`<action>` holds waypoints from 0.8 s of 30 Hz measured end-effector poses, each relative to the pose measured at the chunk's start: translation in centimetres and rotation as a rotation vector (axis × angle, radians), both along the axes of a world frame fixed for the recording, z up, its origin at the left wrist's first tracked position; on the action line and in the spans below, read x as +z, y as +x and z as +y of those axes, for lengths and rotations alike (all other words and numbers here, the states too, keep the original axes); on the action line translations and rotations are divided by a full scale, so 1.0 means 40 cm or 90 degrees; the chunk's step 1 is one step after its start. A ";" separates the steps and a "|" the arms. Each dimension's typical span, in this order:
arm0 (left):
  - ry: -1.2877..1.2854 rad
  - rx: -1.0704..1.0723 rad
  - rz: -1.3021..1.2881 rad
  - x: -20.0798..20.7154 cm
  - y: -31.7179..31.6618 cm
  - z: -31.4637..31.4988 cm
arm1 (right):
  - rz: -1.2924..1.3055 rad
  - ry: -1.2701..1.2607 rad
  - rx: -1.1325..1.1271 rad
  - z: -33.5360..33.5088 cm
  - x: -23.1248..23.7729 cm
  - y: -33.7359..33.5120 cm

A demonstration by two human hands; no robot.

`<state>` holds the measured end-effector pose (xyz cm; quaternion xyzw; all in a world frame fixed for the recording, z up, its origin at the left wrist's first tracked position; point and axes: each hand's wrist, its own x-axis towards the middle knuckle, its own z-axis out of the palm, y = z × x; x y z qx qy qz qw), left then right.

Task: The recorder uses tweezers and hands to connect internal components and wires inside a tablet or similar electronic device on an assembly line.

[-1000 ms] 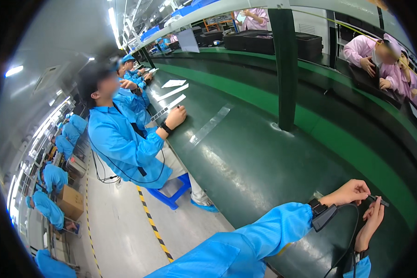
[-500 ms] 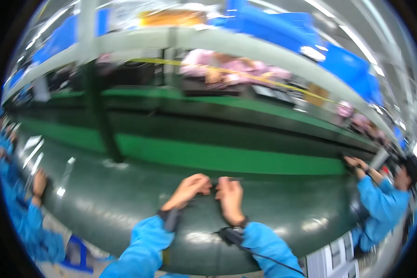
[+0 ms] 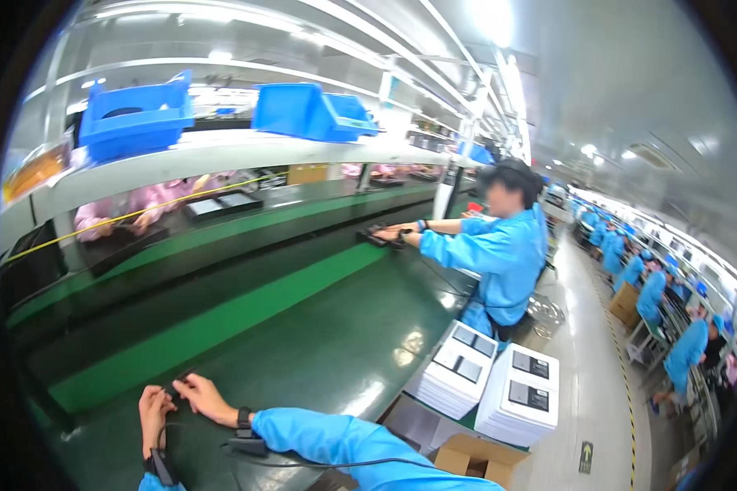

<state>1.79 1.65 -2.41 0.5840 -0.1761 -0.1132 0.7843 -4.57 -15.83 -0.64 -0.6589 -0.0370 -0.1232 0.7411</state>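
At the lower left, my left hand and my right hand are close together over the dark green bench. Their fingers are closed around a small, thin dark piece, too small for its kind to be told. Both wrists wear black bands, and a black cable runs along my right sleeve.
Ahead on the right, a co-worker in a blue smock reaches onto the bench with dark items at their hands. Stacks of white boxes stand beside the bench, above an open carton. Blue bins sit on a raised shelf.
The view has swung to the right, bringing the co-worker, box stacks and aisle into sight. My hands now appear at the lower left and closer together.
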 end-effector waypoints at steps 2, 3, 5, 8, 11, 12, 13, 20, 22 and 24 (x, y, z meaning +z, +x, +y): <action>-0.010 -0.030 -0.013 -0.021 0.010 0.001 | -0.050 0.072 0.001 0.003 0.014 -0.018; -0.003 -0.033 -0.010 -0.016 -0.002 0.014 | -0.059 0.080 0.030 0.005 0.009 -0.015; 0.038 -0.024 -0.013 0.028 -0.034 -0.014 | -0.044 0.088 0.035 -0.025 0.033 -0.037; 0.083 -0.041 -0.043 0.075 -0.064 -0.035 | -0.079 0.034 0.049 -0.065 0.055 -0.057; 0.139 -0.049 -0.088 0.110 -0.084 -0.045 | -0.047 -0.012 0.057 -0.116 0.082 -0.068; 0.159 -0.043 -0.107 0.118 -0.098 -0.053 | -0.041 -0.010 0.063 -0.126 0.078 -0.065; 0.163 -0.039 -0.100 0.119 -0.104 -0.052 | -0.023 -0.010 0.043 -0.123 0.081 -0.064; 0.259 -0.009 -0.159 0.140 -0.123 -0.045 | 0.021 0.003 -0.016 -0.124 0.073 -0.066; 0.256 -0.009 -0.168 0.160 -0.130 -0.056 | 0.042 0.013 -0.010 -0.120 0.073 -0.063; 0.267 -0.010 -0.165 0.166 -0.133 -0.063 | 0.019 -0.011 -0.030 -0.129 0.083 -0.068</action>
